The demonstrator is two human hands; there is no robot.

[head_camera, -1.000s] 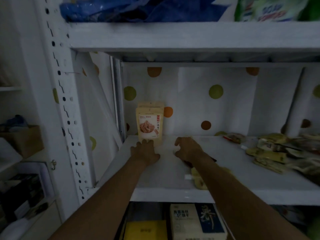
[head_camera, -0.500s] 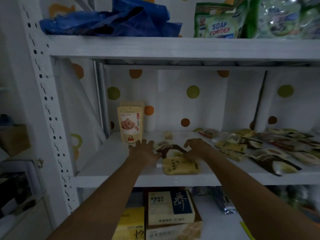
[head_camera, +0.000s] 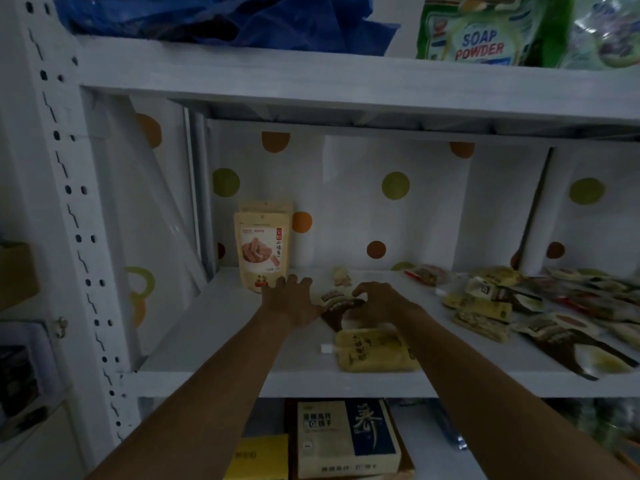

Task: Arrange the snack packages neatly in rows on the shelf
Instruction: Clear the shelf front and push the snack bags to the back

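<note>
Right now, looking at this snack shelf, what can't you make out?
Head view only, dim:
- Right hand: curled fingers cover the dark pouch; grip or mere touch unclear.
- Loose packets at right: overlapping, blurred, cut by the frame edge; uncountable.
- Small pale packet farther back: too small to identify.
- Boxes on the lower shelf: cut by the bottom edge; print unreadable.

The white metal shelf (head_camera: pixel 214 327) has a white backing sheet (head_camera: pixel 346 216) dotted orange, olive-green and brown. Its snack packs are a tan upright pouch (head_camera: pixel 260 247) with a red label (head_camera: pixel 279 233), a dark brown flat pouch (head_camera: pixel 335 308) and a pale yellow flat pouch (head_camera: pixel 374 348). The crumpled plastic bag (head_camera: pixel 225 19) above is blue.
</note>
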